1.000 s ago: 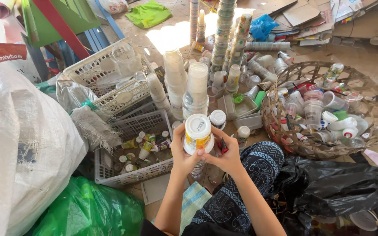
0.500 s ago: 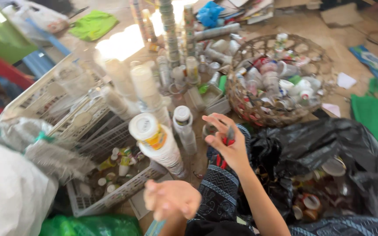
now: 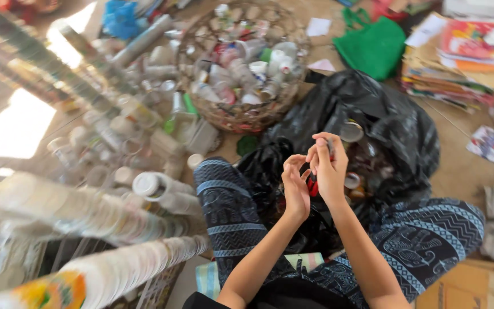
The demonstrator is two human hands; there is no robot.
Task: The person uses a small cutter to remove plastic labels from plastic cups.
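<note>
- Right hand [image 3: 328, 166] is curled at the middle of the scene, fingers closed around a small red tool [image 3: 313, 184] of which only a red sliver shows below the palm; what kind of tool cannot be told.
- Left hand [image 3: 295, 186] sits just left of it, touching it, thumb and fingers bent in toward the red tool; whether it actually pinches anything cannot be told.
- Both hands hover above a black plastic bag [image 3: 373, 114] that lies open between the person's patterned trouser legs [image 3: 230, 212], with round lids visible inside.
- Far of the bag stands a round wicker basket [image 3: 241, 117] piled with small plastic bottles and caps.
- Left of the basket, loose bottles and cups are scattered on the floor, blurred.
- Near left, stacks of white cups [image 3: 115, 274] lie sideways.
- Far right, a green cloth bag [image 3: 375, 46] sits beside a stack of flattened paper and cardboard [image 3: 458, 63].
</note>
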